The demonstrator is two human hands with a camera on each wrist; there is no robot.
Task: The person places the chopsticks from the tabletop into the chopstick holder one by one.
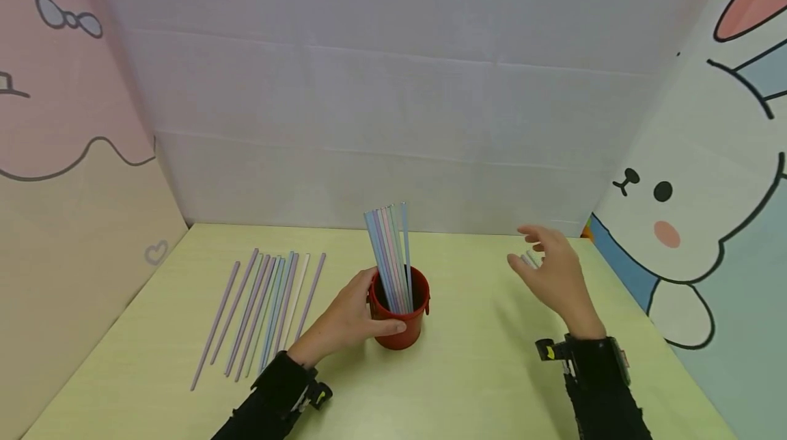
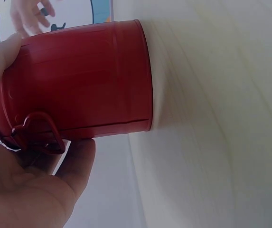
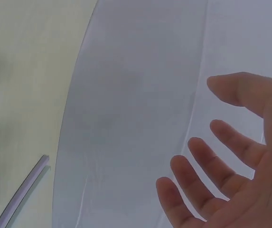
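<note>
A small red metal bucket (image 1: 401, 331) with side loops stands on the table, holding a bunch of pastel straws (image 1: 389, 255). One blue straw leans apart from the bunch. My left hand (image 1: 352, 310) grips the bucket around its upper part, thumb on the near side; in the left wrist view the bucket (image 2: 79, 80) shows its handle loop beside the palm. To the right, my right hand (image 1: 556, 279) is raised over the table with fingers spread. Pale straw ends (image 1: 531, 259) show between its thumb and fingers. In the right wrist view, straws (image 3: 24, 192) lie on the table, apart from the fingers.
Several purple, blue, green and white straws (image 1: 264, 310) lie roughly side by side on the table's left part. A pale wall (image 1: 381, 105) stands behind the table (image 1: 467, 385). Printed cartoon panels (image 1: 707, 221) border it on both sides.
</note>
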